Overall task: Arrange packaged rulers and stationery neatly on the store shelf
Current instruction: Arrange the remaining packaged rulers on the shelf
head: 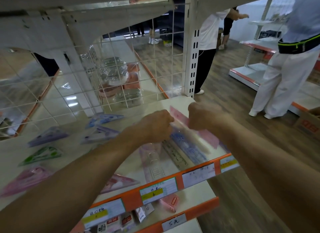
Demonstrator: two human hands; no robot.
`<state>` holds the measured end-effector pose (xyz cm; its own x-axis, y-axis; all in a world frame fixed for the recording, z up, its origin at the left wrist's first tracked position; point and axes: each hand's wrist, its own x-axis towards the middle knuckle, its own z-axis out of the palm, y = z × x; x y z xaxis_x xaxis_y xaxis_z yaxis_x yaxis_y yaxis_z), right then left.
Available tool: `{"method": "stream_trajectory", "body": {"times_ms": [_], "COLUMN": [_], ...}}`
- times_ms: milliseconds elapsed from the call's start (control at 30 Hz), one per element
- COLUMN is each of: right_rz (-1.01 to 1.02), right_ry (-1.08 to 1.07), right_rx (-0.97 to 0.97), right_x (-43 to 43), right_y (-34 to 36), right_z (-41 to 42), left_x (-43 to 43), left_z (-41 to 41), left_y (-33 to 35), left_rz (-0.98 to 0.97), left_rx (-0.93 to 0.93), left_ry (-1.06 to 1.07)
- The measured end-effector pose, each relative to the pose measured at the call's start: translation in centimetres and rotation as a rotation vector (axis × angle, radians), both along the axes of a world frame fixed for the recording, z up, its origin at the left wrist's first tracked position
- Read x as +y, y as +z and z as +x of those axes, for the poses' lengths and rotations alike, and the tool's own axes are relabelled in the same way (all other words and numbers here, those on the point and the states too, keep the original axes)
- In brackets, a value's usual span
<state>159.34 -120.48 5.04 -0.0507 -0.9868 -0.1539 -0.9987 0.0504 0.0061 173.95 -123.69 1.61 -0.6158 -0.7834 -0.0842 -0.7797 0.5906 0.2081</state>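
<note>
Packaged rulers lie in a loose fan at the right end of the white shelf (178, 101), running from far to near. The pink ruler (210, 139), flat and translucent in a glossy clear sleeve, is farthest right. The left grip (155, 125) and right grip (204, 116) are both curled tight on its far part, one on each side, knuckles up; motion blur hides the fingertips. Just left of it lie a blue patterned ruler (188, 147) and a clear ruler (174, 154) with dark scale marks, their edges touching or overlapping. A wider pale pink pack (152, 163) lies beside them, partly under the left wrist.

Triangular set-square packs lie scattered over the left of the shelf: blue (103, 119), two purple (46, 135) (99, 134), green (41, 156), pink (26, 179) and a red-pink one (119, 182) near the front. An orange edge strip (180, 182) carries paper price labels (152, 193). A white wire grid (110, 87) backs the shelf.
</note>
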Motion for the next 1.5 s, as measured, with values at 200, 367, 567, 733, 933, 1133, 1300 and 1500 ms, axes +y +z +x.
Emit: {"method": "stream_trajectory", "body": {"times_ms": [200,367,567,733,933,1133,1300,1500], "right_rz": [-0.12,-0.329,-0.322,-0.402,-0.376,-0.561,-0.587,-0.535], "right_ry": [-0.035,0.053,0.098,0.144,0.121,0.165,0.309,0.298], "right_rx": [-0.355,-0.829,-0.823,-0.777,-0.549,-0.461,-0.314,-0.43], "right_x": [-0.1,0.2,0.6,0.8,0.7,2.3,2.5,2.6], "right_y": [0.1,0.5,-0.8,-0.6,-1.4,6.3,7.0,8.6], "right_z": [-1.8,-3.4,-4.2,-3.8,-3.7,-4.6,-2.8,-3.1], "left_x": [-0.7,0.2,1.7,2.0,2.6,2.7,2.8,3.0], "left_z": [-0.7,-4.0,-6.9,-8.2,-8.4,-8.3,-8.4,-7.8], "left_y": [2.8,4.3,2.8,3.3,2.7,2.9,3.1,3.6], "left_rz": [0.338,0.578,0.458,0.375,0.324,0.195,0.19,0.262], "left_rx": [0.715,1.201,1.259,1.318,1.21,1.111,1.08,1.213], "left_ry": [0.398,0.386,0.343,0.416,0.45,0.381,0.354,0.281]}}
